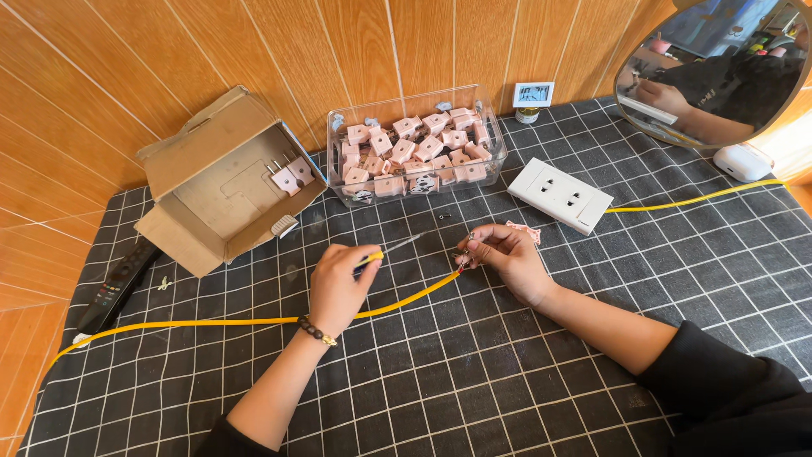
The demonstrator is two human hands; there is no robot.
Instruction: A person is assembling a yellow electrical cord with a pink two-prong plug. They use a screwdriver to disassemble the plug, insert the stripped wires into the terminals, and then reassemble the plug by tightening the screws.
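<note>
So, left hand wrapped around a yellow-handled screwdriver, tip aimed at the small plug part pinched in the right hand just above the table. Yellow cable trailing under both wrists, probably for slack. Clear bin of pink plugs and white socket parked within reach.

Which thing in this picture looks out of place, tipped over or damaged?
The cardboard box at the back left lies tipped on its side, its flaps open, with two pink plugs inside. The other pink plugs sit heaped in the clear bin. Nothing looks spilled or broken; both hands work over the yellow cable.
</note>
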